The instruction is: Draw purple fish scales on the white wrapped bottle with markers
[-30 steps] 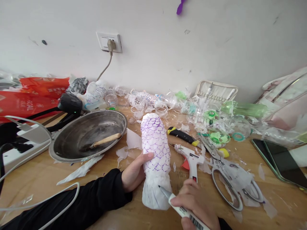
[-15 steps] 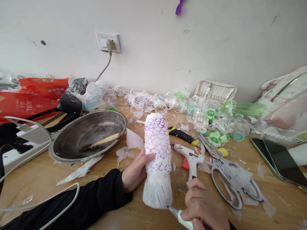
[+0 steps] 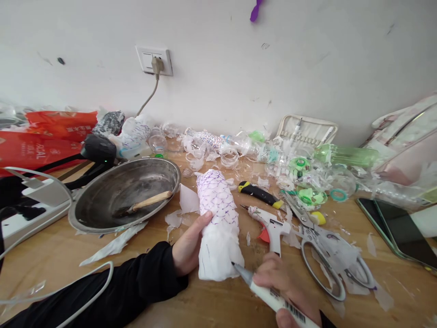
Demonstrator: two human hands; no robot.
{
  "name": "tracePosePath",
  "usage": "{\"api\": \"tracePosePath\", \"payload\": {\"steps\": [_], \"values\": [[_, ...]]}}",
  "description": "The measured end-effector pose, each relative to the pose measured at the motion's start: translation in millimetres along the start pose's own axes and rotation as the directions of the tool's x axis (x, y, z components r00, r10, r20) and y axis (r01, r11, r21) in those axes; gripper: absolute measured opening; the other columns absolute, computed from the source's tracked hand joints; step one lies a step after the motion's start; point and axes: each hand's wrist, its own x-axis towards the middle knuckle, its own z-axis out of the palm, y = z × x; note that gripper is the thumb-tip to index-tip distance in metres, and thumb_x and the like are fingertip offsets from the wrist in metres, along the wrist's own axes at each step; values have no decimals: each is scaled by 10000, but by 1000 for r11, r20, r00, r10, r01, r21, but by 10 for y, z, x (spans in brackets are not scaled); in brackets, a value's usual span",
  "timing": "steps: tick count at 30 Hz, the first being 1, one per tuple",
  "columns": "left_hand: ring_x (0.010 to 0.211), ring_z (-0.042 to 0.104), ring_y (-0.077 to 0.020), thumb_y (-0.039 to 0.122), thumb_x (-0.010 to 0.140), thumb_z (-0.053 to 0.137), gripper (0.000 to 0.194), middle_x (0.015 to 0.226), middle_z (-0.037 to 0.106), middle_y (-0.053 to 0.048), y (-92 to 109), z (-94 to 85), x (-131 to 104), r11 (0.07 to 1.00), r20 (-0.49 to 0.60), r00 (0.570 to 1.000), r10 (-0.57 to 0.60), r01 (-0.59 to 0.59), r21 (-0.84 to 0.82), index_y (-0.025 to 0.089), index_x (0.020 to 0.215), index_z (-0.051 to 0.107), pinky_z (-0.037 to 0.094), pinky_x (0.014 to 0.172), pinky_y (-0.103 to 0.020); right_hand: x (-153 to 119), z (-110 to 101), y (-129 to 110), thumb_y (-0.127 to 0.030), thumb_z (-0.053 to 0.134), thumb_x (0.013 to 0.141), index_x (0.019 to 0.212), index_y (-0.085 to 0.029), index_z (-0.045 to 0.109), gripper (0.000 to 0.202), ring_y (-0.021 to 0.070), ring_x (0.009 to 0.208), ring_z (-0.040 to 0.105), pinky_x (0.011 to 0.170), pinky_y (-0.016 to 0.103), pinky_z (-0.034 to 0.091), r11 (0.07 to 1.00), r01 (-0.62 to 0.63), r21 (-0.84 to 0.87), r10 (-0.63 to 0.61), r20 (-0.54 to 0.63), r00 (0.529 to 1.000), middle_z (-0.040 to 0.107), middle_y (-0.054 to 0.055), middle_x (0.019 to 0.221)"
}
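Two hands — bottle (image 3: 218, 218), marker (image 3: 273, 298)

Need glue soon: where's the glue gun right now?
In the head view, the white glue gun lies on the wooden table, right of the scale-patterned bottle, between the yellow-black utility knife and the large scissors.

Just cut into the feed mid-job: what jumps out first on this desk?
At centre front, the left hand grips a white bottle covered in purple scale lines, while the right hand puts a marker tip to its lower end. Left of it sits a big metal pan with a wooden stick inside; to the right lie a glue gun and large scissors.
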Motion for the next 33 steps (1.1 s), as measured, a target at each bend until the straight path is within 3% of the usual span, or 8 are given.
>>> {"api": "tracePosePath", "payload": {"steps": [5,10,13,18,21,25,30,33], "values": [[793,671,-218,333,683,710,370,881,745,-97,2,-8,5,998,34,999,40,-42,45,92,961,668,513,791,-340,-33,-47,31,-445,371,928,1003,-212,571,316,161,541,575,562,327,440,999,47,-14,-48,-34,998,584,-2,641],[832,653,-198,258,643,756,329,963,721,-65,-18,15,2,990,46,993,112,-115,81,123,926,656,516,798,-328,-6,-39,-1,-312,377,929,923,-194,539,201,143,569,565,659,340,437,991,29,-134,-33,-28,999,578,-11,646],[885,645,-208,239,615,779,387,1002,706,-65,-30,12,-3,987,55,990,131,-136,89,140,959,632,516,799,-324,-10,15,5,-173,451,843,909,-185,528,103,139,604,576,703,341,425,978,10,-207,-10,3,1000,597,-9,676],[855,643,-195,238,620,777,450,980,699,-70,-33,3,-11,985,44,990,137,-141,101,143,1017,588,516,802,-327,-69,38,74,-66,477,730,863,-184,527,185,123,548,518,669,362,407,984,34,-172,-19,90,996,541,-30,631],[854,645,-198,233,624,769,494,997,696,-70,-32,1,-14,985,41,990,135,-139,102,153,1067,564,517,808,-337,-71,0,97,-62,460,692,785,-200,510,175,112,492,467,593,339,379,989,74,-125,-60,110,992,492,-51,561],[824,649,-195,229,653,742,405,974,704,-70,-32,-8,-10,988,33,992,118,-121,100,140,1018,591,524,783,-336,-37,-47,66,-67,417,686,676,-213,472,156,102,450,461,585,337,370,993,97,-63,-89,131,987,466,-70,470],[842,651,-206,247,619,756,381,944,720,-62,-24,-12,8,990,54,992,112,-116,85,139,965,643,516,815,-343,-16,-39,3,-259,372,902,746,-225,496,202,125,507,476,643,374,400,999,-50,18,50,30,998,478,-48,552],[826,655,-210,249,605,765,369,923,728,-78,-24,-16,12,991,72,993,95,-101,91,119,937,672,514,793,-332,-9,6,-8,-299,380,911,845,-220,526,178,146,583,509,640,358,417,991,-120,-66,117,-47,992,525,-22,637]]}}
